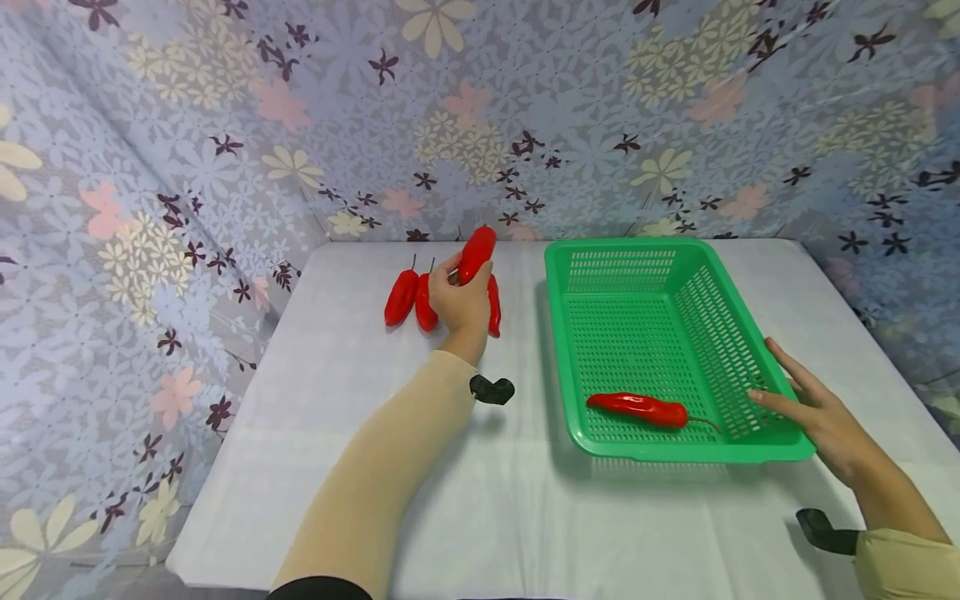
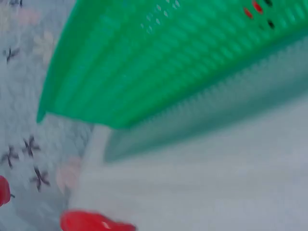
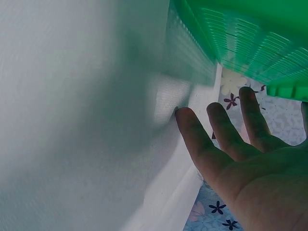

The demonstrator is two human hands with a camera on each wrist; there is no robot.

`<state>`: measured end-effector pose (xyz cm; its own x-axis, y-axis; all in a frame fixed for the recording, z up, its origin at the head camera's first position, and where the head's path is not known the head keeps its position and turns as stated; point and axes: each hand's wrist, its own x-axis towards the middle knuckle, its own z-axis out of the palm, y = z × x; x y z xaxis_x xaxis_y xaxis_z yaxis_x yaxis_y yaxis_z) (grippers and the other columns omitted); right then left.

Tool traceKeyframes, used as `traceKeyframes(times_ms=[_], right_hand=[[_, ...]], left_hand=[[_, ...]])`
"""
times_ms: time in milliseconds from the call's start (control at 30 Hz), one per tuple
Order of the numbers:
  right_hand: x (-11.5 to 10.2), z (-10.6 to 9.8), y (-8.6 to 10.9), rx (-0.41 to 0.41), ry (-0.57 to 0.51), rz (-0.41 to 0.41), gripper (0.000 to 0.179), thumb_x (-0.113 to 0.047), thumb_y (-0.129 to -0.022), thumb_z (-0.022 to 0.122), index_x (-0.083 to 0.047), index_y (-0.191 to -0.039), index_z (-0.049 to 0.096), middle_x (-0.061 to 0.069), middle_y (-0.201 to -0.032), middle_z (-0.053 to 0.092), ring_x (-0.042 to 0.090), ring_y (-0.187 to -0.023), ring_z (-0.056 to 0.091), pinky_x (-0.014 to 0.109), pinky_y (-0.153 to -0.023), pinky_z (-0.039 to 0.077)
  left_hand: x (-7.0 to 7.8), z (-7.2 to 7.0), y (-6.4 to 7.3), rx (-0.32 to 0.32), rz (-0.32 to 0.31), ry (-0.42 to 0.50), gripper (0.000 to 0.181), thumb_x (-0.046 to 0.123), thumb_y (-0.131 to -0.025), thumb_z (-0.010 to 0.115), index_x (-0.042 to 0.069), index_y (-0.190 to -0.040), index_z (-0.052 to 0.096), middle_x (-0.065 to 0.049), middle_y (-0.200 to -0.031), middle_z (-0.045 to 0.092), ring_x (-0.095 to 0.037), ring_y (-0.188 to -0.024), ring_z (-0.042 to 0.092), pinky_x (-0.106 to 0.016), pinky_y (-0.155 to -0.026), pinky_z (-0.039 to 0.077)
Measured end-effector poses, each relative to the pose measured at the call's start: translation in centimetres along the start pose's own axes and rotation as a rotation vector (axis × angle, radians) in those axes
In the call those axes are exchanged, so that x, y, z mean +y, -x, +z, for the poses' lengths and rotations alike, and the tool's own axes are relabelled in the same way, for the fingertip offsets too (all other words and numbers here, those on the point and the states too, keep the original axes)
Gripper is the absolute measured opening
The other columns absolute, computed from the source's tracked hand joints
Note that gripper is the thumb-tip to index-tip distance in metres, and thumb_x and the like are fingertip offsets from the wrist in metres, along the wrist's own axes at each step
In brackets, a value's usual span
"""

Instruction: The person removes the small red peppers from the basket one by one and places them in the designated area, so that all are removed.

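Observation:
My left hand (image 1: 461, 302) grips a red pepper (image 1: 477, 254) between thumb and fingers, held up over the far part of the table. Around that hand more red peppers lie on the cloth: two (image 1: 401, 297) to its left and a slim one (image 1: 494, 307) to its right, partly hidden. A green plastic basket (image 1: 557, 350) stands to the right, with one long red pepper (image 1: 637, 408) inside near its front wall. At the basket's right side is my right hand (image 1: 825, 421), thumb over the rim. In the right wrist view its fingers (image 3: 190, 127) stretch out straight beneath the rim.
White cloth covers the table (image 1: 510, 500). Flowered fabric (image 1: 465, 125) hangs behind it and at both sides. The basket's perforated wall (image 2: 183, 72) rises between the left hand's side and the basket's inside.

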<state>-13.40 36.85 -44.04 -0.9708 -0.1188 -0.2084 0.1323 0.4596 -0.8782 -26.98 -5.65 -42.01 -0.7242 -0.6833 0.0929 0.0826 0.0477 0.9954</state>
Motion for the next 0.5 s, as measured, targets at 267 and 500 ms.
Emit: traceKeyframes(times_ms=[267, 500], right_hand=[[0.0, -0.1, 0.0, -0.002, -0.009, -0.012, 0.08, -0.029, -0.104, 0.058, -0.051, -0.157, 0.001, -0.026, -0.158, -0.013, 0.053, -0.142, -0.019, 0.086, -0.096, 0.001], [0.0, -0.1, -0.1, -0.005, -0.016, 0.008, 0.081, -0.029, -0.104, 0.058, -0.052, -0.156, 0.001, -0.02, -0.16, -0.015, 0.057, -0.142, -0.013, 0.085, -0.098, 0.004]], left_hand=[[-3.2, -1.9, -1.0, 0.072, -0.068, -0.038, 0.04, 0.017, -0.084, 0.085, 0.013, -0.119, 0.067, -0.001, -0.122, 0.06, -0.019, -0.112, 0.056, -0.029, -0.093, 0.052], [-4.6, -2.6, -0.9, 0.046, -0.051, -0.07, 0.039, 0.013, -0.084, 0.084, 0.01, -0.119, 0.067, -0.004, -0.122, 0.059, -0.02, -0.112, 0.056, -0.028, -0.094, 0.052]])
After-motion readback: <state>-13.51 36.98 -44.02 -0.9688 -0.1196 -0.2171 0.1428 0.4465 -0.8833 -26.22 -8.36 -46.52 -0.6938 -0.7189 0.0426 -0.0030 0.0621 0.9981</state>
